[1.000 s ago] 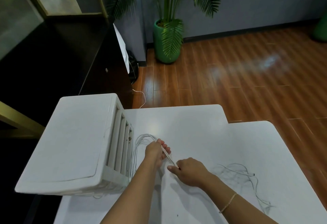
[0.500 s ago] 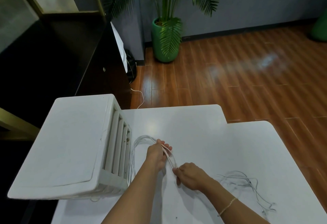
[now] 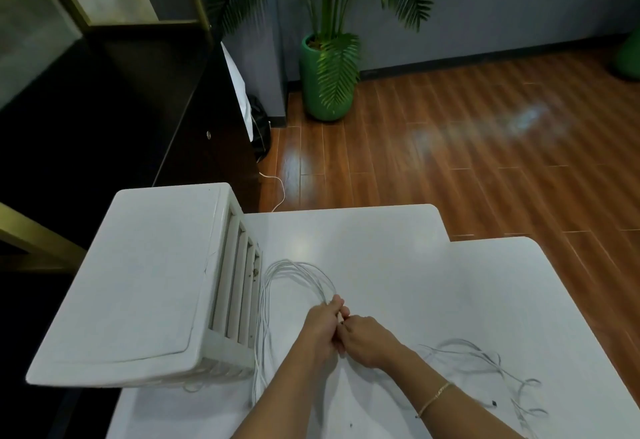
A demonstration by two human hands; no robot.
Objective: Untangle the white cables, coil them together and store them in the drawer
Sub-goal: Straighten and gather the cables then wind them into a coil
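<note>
Hands meeting at the middle of a white tabletop [image 3: 398, 265]: left hand [image 3: 320, 326] with fingers curled round a gathered bundle of white cables [image 3: 294, 274], right hand [image 3: 367, 338] just beside it, touching, fingers closed and apparently pinching a strand where the two meet. Gathered loops arch up and leftward from the left hand, then fall beside the white drawer unit [image 3: 138, 282] and trail toward the near edge of the tabletop. Loose cables [image 3: 485, 366], still spread and crossing one another, lie well apart to the right, near the right forearm with its thin bracelet [image 3: 434, 397]. Drawers appear closed; nothing stored yet. Risks, as judgement: loops may spring out of the left hand's hold if the grip loosens while a turn is added; hanging strands beside the drawer unit may snag on its slatted front or slip off the edge; pulling the loose cables in without freeing their crossings may tighten a knot. Room: wooden plank floor [image 3: 450, 161], grey wall, potted palm in a green pot [image 3: 323, 82], dark cabinet [image 3: 121, 109] at left.
</note>
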